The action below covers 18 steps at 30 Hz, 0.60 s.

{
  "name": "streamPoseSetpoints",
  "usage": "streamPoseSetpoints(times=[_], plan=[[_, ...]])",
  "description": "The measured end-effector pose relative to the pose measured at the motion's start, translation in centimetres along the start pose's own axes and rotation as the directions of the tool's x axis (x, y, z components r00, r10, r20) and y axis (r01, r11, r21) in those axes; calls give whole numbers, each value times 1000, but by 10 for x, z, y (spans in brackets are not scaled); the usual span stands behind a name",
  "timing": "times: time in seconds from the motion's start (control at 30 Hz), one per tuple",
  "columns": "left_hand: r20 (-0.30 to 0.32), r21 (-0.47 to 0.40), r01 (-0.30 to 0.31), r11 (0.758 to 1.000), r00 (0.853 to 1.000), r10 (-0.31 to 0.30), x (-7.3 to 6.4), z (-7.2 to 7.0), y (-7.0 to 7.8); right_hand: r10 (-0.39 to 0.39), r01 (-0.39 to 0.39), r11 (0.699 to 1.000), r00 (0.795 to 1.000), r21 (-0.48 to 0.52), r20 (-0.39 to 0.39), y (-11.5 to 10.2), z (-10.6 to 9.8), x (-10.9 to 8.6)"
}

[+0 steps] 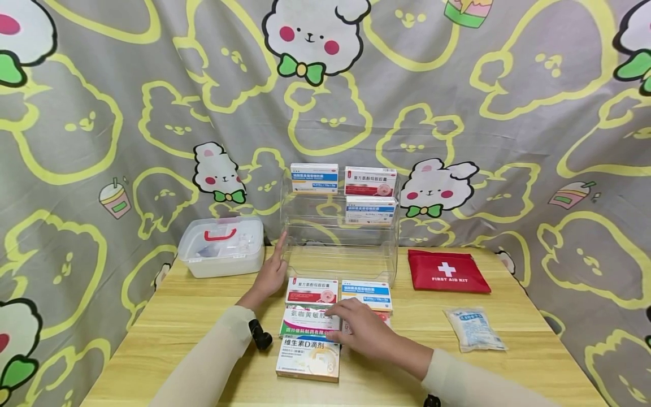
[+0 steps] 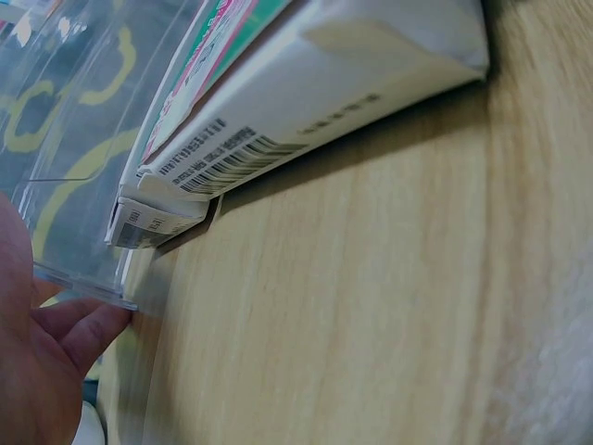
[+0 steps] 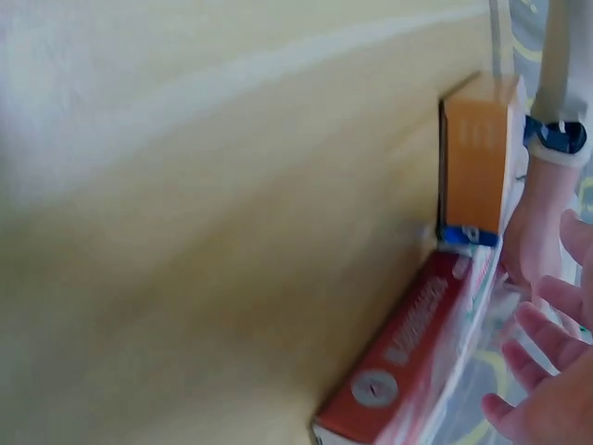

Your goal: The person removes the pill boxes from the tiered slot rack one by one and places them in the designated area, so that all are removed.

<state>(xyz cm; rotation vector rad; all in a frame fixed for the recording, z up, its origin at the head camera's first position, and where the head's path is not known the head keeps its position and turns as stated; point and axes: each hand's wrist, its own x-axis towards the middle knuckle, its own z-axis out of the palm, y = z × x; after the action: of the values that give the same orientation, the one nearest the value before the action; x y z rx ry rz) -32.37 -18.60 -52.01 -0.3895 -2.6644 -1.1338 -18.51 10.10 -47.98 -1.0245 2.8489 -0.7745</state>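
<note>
Left grip point(image 1: 269, 276), loosely extended, perhaps steadies clear plastic rack point(image 1: 325, 227).
Right grip point(image 1: 365, 330) hovers spread, empty, near white-green cardboard box point(image 1: 308, 322) before it.

Centre: boxes point(image 1: 307, 322) crowd the surface point(image 1: 163, 328), their rows packed close with little room between.
12 o'clock: the rack point(image 1: 337, 229) (its clear walls are hard to see) offers open lower shelves; racked boxes point(image 1: 370, 210) obstruct the upper right.
10 o'clock: the left hand point(image 1: 269, 275) blocks that flank, the plastic case point(image 1: 224, 246) just beyond.
2 o'clock: bare lane up to the red pouch point(image 1: 447, 271).
3 o'clock: the right hand point(image 1: 371, 333) obstructs; beyond it, free wood, then the sachet point(image 1: 475, 329).
6 o'clock: open surface.
</note>
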Motion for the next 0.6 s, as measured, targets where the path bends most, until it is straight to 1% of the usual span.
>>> streamPoseSetpoints(times=[0.17,0.27,0.43,0.6], plan=[[1,-9,-2,1000,1000,2,0,0,1,-7,8,999,1000,31,-26,5,-16,6],[4,-13,-1,1000,1000,1,0,-1,2,4,-2,999,999,46,-42,8,-25,10],[5,-9,3,1000,1000,-3,0,-1,2,15,-12,999,997,42,-81,15,-38,18],[12,-18,11,1000,1000,-11,0,-1,2,1,0,1000,993,8,-122,21,-55,28]])
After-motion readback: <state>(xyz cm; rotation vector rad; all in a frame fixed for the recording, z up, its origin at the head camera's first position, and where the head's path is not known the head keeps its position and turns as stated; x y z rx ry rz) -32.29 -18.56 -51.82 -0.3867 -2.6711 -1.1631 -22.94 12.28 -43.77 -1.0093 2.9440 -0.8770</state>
